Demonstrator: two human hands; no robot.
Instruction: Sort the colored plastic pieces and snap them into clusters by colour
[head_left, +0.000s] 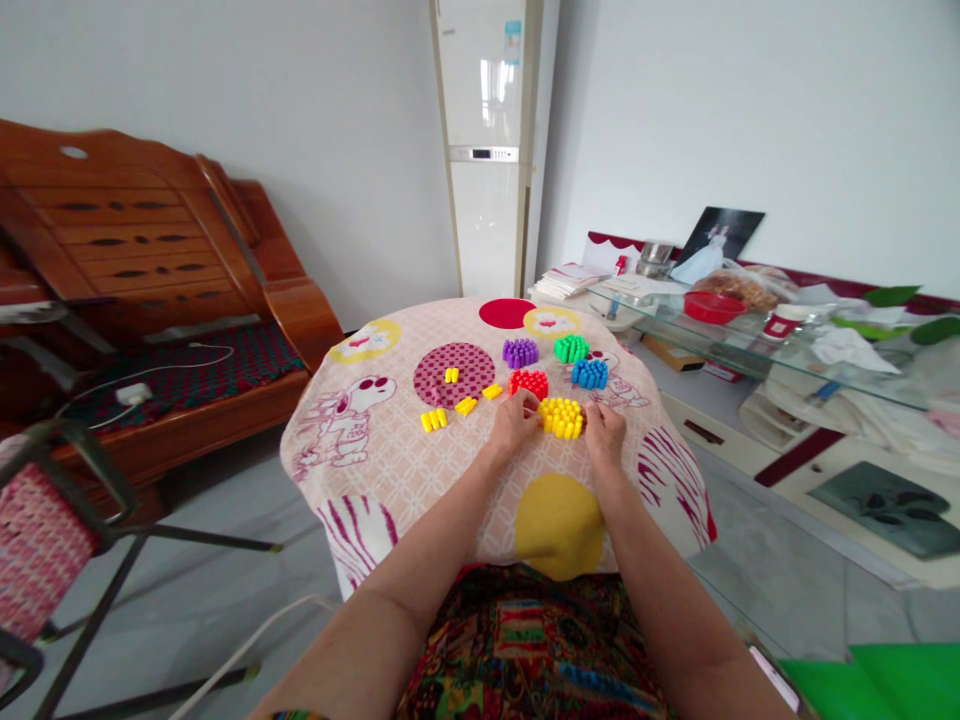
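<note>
A cluster of upright yellow pegs [561, 418] stands on the cloth-covered table, between my two hands. My left hand [515, 422] has its fingers bent against the cluster's left side, and my right hand [603, 430] curls against its right side. Just behind are a red peg cluster [528, 384], a blue one [589, 374], a purple one [520, 352] and a green one [571, 348]. Loose yellow pieces lie to the left, among them a small group [433, 420] and a pair [451, 375].
The round table wears a patterned tablecloth [420, 490]. On the right, a glass-topped cabinet [750, 350] carries a red bowl [714, 307], a paper cup [784, 320] and papers. A wooden bench [150, 240] and a folding chair [52, 530] stand at left, a white cabinet-like appliance [487, 220] behind.
</note>
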